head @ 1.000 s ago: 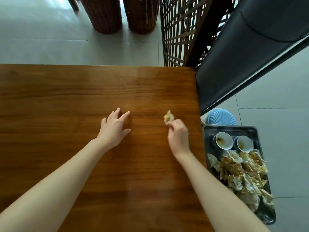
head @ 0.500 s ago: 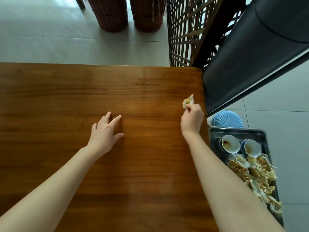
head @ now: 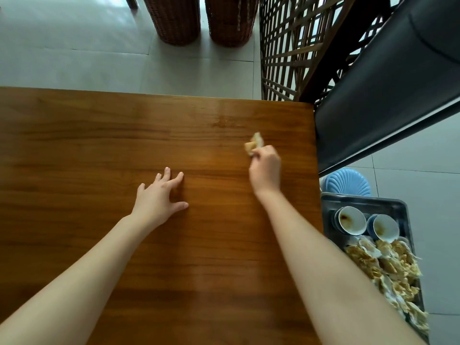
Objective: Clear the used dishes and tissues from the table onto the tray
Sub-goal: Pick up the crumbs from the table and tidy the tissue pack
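My right hand [head: 265, 170] pinches a small stained crumpled tissue [head: 254, 144] against the wooden table [head: 99, 145], near its far right corner. My left hand [head: 159, 197] rests flat on the table's middle with fingers spread, holding nothing. Off the right edge, lower down, a dark metal tray [head: 398, 207] holds two used cups [head: 350, 220] [head: 384, 227] and a heap of several stained tissues [head: 388, 270].
A blue ribbed stool [head: 348, 181] sits behind the tray. A dark padded bench seat [head: 385, 95] and a wooden lattice screen [head: 293, 46] stand at the far right. Two wicker baskets [head: 199, 18] are on the tiled floor beyond the table.
My right hand moved with the tissue across the table, first out toward the right edge, then back a little to the left. My left hand stayed flat on the table.
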`<act>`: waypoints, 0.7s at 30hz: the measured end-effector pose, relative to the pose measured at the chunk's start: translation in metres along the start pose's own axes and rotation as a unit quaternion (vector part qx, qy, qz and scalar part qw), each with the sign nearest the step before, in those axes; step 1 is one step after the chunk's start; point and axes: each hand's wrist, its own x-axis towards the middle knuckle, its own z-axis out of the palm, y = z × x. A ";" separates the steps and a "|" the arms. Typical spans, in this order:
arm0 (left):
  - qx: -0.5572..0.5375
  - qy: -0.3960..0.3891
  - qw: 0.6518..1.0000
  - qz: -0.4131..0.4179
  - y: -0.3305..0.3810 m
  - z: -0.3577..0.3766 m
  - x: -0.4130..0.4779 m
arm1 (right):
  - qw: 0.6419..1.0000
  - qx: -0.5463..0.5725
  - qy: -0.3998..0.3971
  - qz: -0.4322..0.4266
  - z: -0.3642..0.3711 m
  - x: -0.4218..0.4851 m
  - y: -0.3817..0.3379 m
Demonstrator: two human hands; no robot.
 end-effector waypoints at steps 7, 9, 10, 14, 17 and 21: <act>0.014 -0.011 1.000 -0.014 0.010 -0.001 0.004 | 0.987 0.003 0.110 0.116 -0.029 0.029 0.033; 0.027 -0.012 0.999 -0.017 0.010 -0.001 0.004 | 0.992 0.010 0.084 0.090 -0.009 0.024 0.012; 0.033 -0.007 0.999 -0.018 0.011 -0.001 0.004 | 0.997 0.009 0.056 0.061 0.002 0.019 0.000; 0.073 0.042 0.996 0.000 0.025 0.003 0.003 | 0.993 0.007 -0.064 -0.096 0.034 -0.009 -0.035; 0.081 0.039 0.996 0.016 0.034 0.005 0.003 | 0.988 0.006 -0.086 -0.125 0.026 -0.007 -0.028; 0.075 -0.008 0.997 0.023 0.034 0.007 0.003 | 1.000 -0.003 0.013 -0.021 -0.018 0.017 0.019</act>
